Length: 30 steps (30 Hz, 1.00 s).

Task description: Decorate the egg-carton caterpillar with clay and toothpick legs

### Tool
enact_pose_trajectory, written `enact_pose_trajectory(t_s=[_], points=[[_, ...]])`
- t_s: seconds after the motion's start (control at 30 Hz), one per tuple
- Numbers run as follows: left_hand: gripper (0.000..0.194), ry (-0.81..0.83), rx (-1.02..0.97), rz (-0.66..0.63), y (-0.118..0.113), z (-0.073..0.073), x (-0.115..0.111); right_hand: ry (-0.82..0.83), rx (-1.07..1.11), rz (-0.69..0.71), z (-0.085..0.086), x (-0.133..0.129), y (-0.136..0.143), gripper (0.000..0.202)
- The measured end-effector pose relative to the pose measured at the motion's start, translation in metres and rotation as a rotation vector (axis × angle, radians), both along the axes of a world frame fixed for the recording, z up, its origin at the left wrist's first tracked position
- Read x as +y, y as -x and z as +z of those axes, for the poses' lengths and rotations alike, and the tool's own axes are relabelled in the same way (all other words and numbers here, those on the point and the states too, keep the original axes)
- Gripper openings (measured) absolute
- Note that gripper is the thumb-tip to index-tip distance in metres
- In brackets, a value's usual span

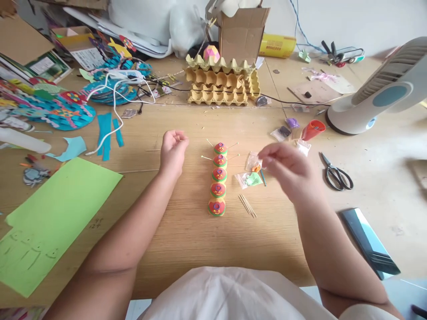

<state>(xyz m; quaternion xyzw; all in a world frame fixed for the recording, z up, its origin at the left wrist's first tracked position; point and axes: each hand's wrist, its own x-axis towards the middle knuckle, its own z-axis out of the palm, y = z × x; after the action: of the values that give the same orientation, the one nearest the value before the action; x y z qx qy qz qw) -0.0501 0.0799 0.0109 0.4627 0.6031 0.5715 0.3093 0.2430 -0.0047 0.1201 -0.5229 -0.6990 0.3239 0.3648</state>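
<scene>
A row of egg-carton cups (pixel 218 190) stands on the table between my hands, painted red and green with small faces. Thin sticks with pale tips poke out sideways from its two far cups. To its left, my left hand (pixel 174 149) is raised with curled fingers pressed together; whatever they may hold is hidden. My right hand (pixel 290 171) hovers on the other side in a slightly blurred pinch, its contents too small to name. Near it lie a bag of light green clay (pixel 251 179), a bag with orange clay (pixel 256 168) and several toothpicks (pixel 247 206).
Scissors (pixel 336 173) and a dark phone (pixel 368 242) lie at the right, below a white fan (pixel 373 98). Green paper (pixel 66 218) covers the left side. Stacked egg cartons (pixel 218 84) stand at the back. A white cable (pixel 114 106) trails at the back left.
</scene>
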Motion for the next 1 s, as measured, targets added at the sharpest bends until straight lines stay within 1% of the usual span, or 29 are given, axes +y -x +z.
enact_pose_trajectory(t_s=[0.03,0.1,0.13,0.2,0.27,0.3,0.37,0.4,0.5,0.6,0.67,0.73,0.8,0.9,0.93,1.0], points=[[0.026,-0.01,-0.018,0.001,-0.001,0.006,-0.007,0.007,-0.118,0.06,-0.001,-0.01,-0.003,0.012],[0.028,-0.009,-0.02,-0.06,-0.001,0.017,-0.03,0.063,-0.39,0.149,-0.013,-0.029,-0.007,0.007],[0.029,0.006,0.002,-0.111,0.0,0.02,-0.046,0.109,-0.52,0.17,-0.022,-0.038,-0.009,0.005],[0.029,0.045,0.097,-0.204,0.002,0.025,-0.08,0.217,-0.711,0.151,-0.043,-0.052,-0.011,0.009],[0.028,0.086,0.213,-0.294,0.003,0.026,-0.115,0.265,-0.802,0.136,-0.061,-0.06,-0.009,0.005],[0.027,0.099,0.269,-0.33,0.003,0.026,-0.13,0.272,-0.826,0.123,-0.068,-0.063,-0.008,0.008],[0.023,0.096,0.385,-0.367,0.001,0.029,-0.154,0.268,-0.851,0.105,-0.076,-0.065,-0.005,0.013],[0.022,0.073,0.436,-0.373,-0.001,0.031,-0.162,0.266,-0.856,0.104,-0.078,-0.065,-0.003,0.014],[0.02,0.0,0.53,-0.367,-0.008,0.038,-0.174,0.269,-0.858,0.116,-0.079,-0.063,-0.002,0.016],[0.019,-0.052,0.566,-0.359,-0.016,0.046,-0.174,0.28,-0.869,0.12,-0.076,-0.062,-0.001,0.015],[0.019,-0.103,0.599,-0.393,-0.023,0.05,-0.173,0.276,-0.889,0.124,-0.073,-0.062,0.001,0.016],[0.019,-0.164,0.649,-0.465,-0.032,0.051,-0.174,0.259,-0.907,0.124,-0.068,-0.062,0.004,0.017],[0.02,-0.194,0.699,-0.526,-0.039,0.048,-0.175,0.221,-0.908,0.102,-0.063,-0.063,0.009,0.019],[0.021,-0.252,0.765,-0.527,-0.043,0.039,-0.178,0.119,-0.836,0.049,-0.058,-0.063,0.015,0.018],[0.023,-0.283,0.79,-0.507,-0.042,0.035,-0.179,0.074,-0.788,0.058,-0.058,-0.063,0.017,0.017],[0.029,-0.331,0.828,-0.468,-0.04,0.03,-0.18,-0.034,-0.669,0.151,-0.061,-0.064,0.019,0.015]])
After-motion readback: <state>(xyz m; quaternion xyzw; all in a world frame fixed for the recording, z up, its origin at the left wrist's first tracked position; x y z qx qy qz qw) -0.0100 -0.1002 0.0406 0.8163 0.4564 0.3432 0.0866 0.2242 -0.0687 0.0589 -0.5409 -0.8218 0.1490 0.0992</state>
